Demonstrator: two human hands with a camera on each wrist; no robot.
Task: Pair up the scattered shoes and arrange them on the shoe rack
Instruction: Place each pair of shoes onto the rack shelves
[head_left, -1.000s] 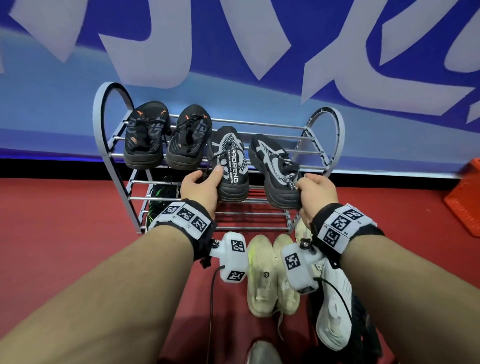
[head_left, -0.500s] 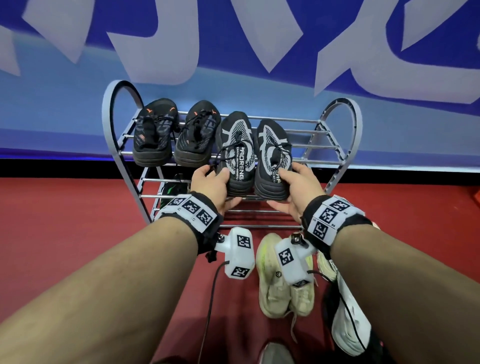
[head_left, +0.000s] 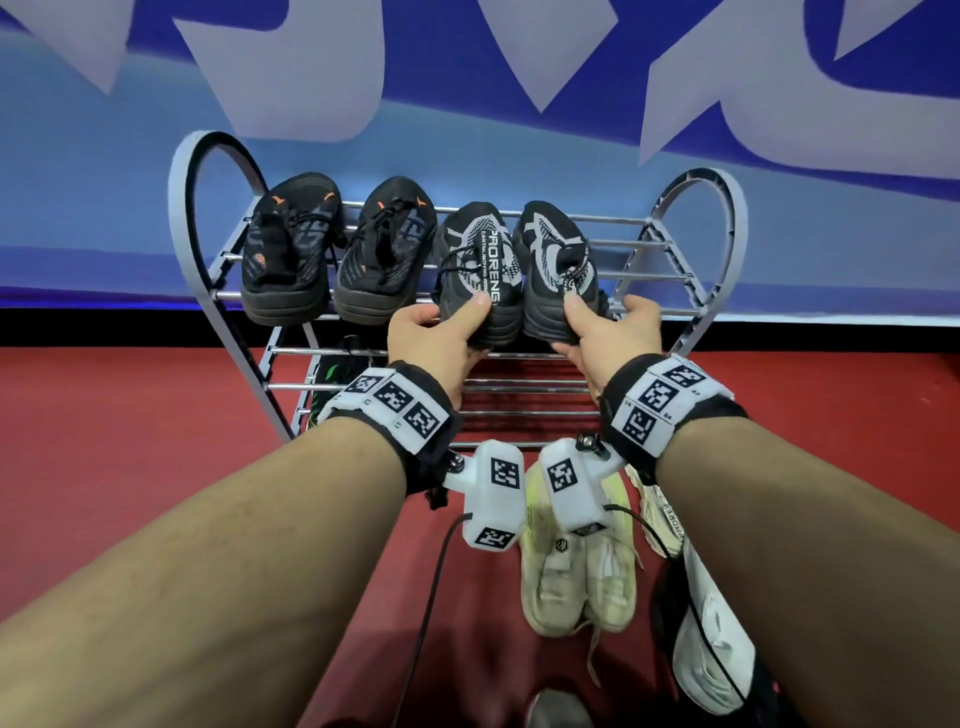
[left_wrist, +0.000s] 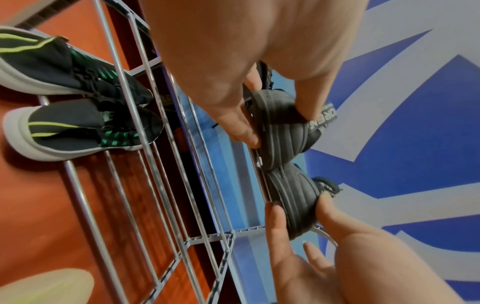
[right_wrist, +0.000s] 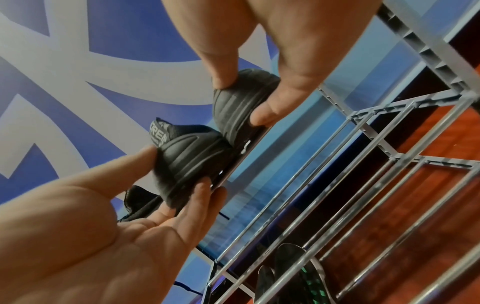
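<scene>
A black-and-white knit pair stands side by side on the top shelf of the grey metal shoe rack (head_left: 719, 208), toes towards the wall. My left hand (head_left: 467, 327) pinches the heel of the left shoe (head_left: 480, 260), thumb on top and fingers under the sole. In the same way my right hand (head_left: 569, 327) grips the heel of the right shoe (head_left: 553, 254). The wrist views show both ribbed heels, the left shoe's (left_wrist: 285, 131) and the right shoe's (right_wrist: 241, 102), resting on the front rail. A black-and-orange pair (head_left: 337, 249) fills the shelf's left half.
A dark pair with green stripes (left_wrist: 78, 123) sits on a lower shelf at the left. On the red floor in front of the rack lie a cream pair (head_left: 576, 566), another pale shoe (head_left: 657, 514) and a white shoe (head_left: 711, 649). A blue-and-white wall stands behind the rack.
The right black-and-white shoe has swung from its angled spot to lie straight beside the left one. Both hands have kept hold of the heels.
</scene>
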